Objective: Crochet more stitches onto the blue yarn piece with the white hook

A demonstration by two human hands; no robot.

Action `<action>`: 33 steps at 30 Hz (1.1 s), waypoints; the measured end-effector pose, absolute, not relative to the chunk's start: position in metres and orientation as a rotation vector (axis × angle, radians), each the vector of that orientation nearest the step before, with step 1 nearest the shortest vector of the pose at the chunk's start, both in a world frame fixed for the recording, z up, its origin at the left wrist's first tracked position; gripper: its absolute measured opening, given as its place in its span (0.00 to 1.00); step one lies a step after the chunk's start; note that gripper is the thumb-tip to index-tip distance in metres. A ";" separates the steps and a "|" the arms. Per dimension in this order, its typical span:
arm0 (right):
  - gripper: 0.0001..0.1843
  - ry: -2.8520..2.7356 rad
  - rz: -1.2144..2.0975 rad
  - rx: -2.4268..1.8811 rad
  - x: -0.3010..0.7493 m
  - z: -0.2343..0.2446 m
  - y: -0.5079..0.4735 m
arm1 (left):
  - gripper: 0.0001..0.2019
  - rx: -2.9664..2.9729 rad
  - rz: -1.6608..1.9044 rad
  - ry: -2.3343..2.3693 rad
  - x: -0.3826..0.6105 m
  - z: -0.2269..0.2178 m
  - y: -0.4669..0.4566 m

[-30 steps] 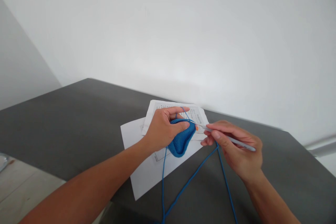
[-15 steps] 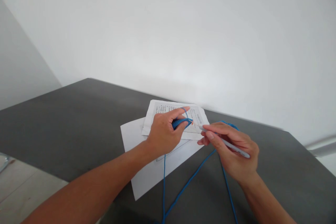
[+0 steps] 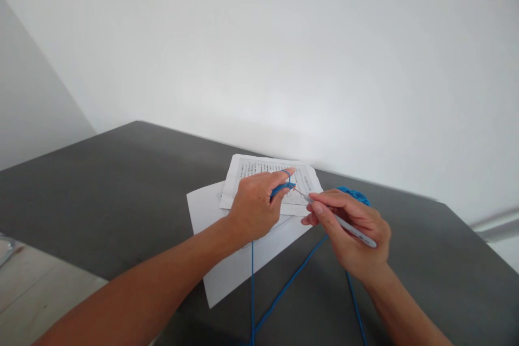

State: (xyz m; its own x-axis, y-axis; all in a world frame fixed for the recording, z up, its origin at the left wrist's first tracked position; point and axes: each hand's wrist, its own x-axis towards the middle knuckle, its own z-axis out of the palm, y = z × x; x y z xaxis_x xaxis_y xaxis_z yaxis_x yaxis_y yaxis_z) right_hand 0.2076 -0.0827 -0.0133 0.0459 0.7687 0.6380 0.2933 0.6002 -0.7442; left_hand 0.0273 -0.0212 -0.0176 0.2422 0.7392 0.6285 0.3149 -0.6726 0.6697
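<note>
Between the thumb and fingers of my left hand [image 3: 255, 200] is pinched a small blue crochet piece [image 3: 280, 190], mostly covered by the hand. A strand of blue yarn [image 3: 289, 174] loops around my left index finger. My right hand [image 3: 352, 227] grips a crochet hook [image 3: 352, 228] by its pale grey handle, pen-fashion. The hook's thin metal shaft points left and meets the edge of the blue piece; its tip is too small to make out. More blue yarn [image 3: 292, 280] runs down across the table from under both hands.
Two sheets lie beneath my hands: a printed page [image 3: 231, 186] on top of a larger white paper [image 3: 219, 281]. Behind my right hand rests a bundle of blue yarn [image 3: 357, 194]. The dark grey table [image 3: 121, 200] meets a white wall [image 3: 259, 54] at its back.
My right hand and the hook have shifted slightly left, closer to the blue piece. More of the yarn bundle shows behind it. My left index finger is bent a little more.
</note>
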 end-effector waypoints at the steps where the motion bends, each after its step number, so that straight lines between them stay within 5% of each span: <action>1: 0.06 -1.533 0.454 -0.930 0.207 -0.014 -0.083 | 0.10 2.125 1.416 0.969 0.027 -0.018 -0.021; 11: 0.16 -1.711 0.282 -0.921 0.202 -0.031 -0.076 | 0.09 1.949 1.288 0.829 0.029 -0.012 -0.027; 15: 0.21 -1.701 0.124 -0.879 0.199 -0.033 -0.078 | 0.16 1.515 1.234 0.771 0.031 -0.008 -0.030; 26: 0.28 -1.674 0.212 -0.806 0.198 -0.032 -0.086 | 0.22 1.165 1.183 0.472 0.029 -0.011 -0.027; 33: 0.33 -1.732 -0.106 -0.849 0.184 -0.030 -0.091 | 0.23 0.946 1.141 0.431 0.030 -0.010 -0.027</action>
State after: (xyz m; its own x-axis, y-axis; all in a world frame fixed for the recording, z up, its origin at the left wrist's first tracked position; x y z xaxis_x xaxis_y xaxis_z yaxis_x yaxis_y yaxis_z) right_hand 0.1844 -0.0907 -0.0302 -0.0916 0.4820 0.8714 0.5847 0.7344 -0.3447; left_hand 0.0301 -0.0268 -0.0100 0.3926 0.9055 0.1612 -0.5722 0.1033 0.8136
